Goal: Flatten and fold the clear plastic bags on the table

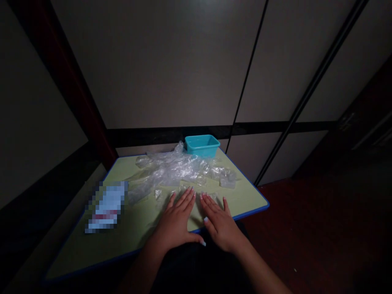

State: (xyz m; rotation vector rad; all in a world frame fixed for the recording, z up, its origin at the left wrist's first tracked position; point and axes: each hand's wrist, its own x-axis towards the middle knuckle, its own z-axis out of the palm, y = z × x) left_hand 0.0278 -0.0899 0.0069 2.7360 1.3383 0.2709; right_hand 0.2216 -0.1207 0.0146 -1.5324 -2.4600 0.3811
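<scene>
Clear plastic [176, 167] heaped toward desk's [248, 198] far edge, thin pieces near fingertips. Left hand [174, 224], right hand [222, 226]: grip laid flat, fingers loosely spread, nothing pinched; film probably kept from sliding by palms-down pose. Teal bin [202, 143] set at far right corner, blurred packet [108, 204] by left edge; central area probably left accessible thus.

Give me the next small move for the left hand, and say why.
I'd probably slide the left hand slightly forward onto the crumpled clear plastic: the hand is spread flat, gripping nothing visible, and most of that plastic lies just beyond its fingertips.
</scene>
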